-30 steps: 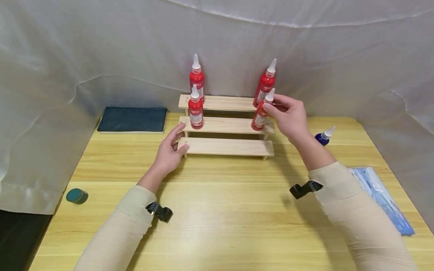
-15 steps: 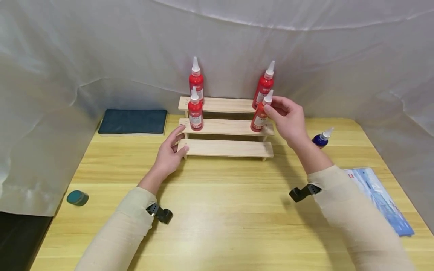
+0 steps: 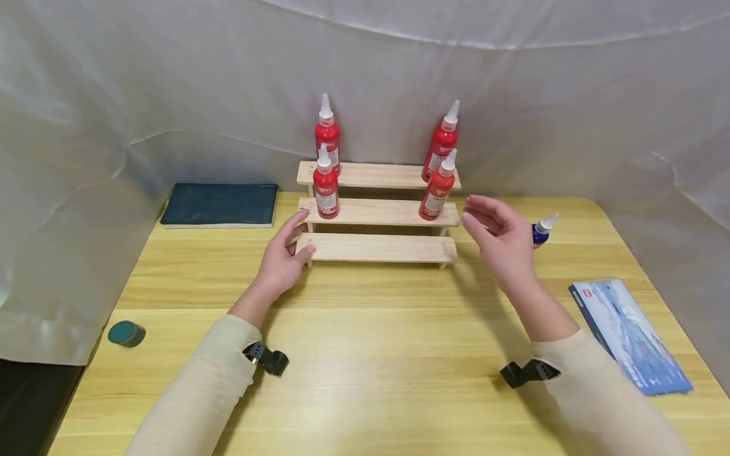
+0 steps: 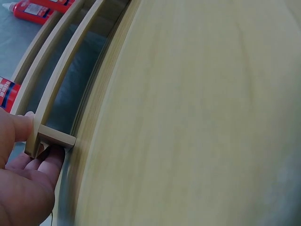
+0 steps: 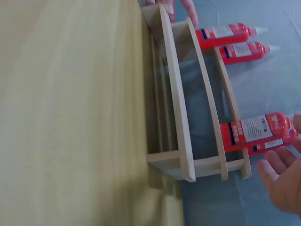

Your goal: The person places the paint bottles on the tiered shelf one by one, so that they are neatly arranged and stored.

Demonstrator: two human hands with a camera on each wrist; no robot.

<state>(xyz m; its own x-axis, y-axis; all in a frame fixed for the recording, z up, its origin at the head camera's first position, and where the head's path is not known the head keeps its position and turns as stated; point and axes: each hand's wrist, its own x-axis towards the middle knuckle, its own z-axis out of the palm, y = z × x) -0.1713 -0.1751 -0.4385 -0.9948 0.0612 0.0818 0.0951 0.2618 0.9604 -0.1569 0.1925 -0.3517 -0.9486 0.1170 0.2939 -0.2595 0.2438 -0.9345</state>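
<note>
A three-step wooden display stand [image 3: 376,247] stands at the back of the table. At its left end my left hand [image 3: 281,263] grips the lowest step, with the thumb [image 4: 21,126] on one face of the board and the fingers round the end. Two red squeeze bottles with white nozzles are upright on the middle step: a left bottle [image 3: 326,193] and a right bottle [image 3: 436,195]. Behind them, the top step bears another left bottle [image 3: 327,134] and right bottle [image 3: 441,144]. My right hand [image 3: 504,244], fingers loosely bent, holds nothing just right of the stand.
A dark blue book [image 3: 219,204] lies left of the stand. To the right are a small blue bottle [image 3: 539,234], partly behind my right hand, and a blue booklet [image 3: 633,335]. A teal-lidded jar [image 3: 127,334] is near the left edge. Grey cloth [image 3: 228,76] hangs behind.
My right hand has let go of the right bottle on the middle step and moved right and down, away from it. That bottle stays upright. My left hand keeps its grip on the stand.
</note>
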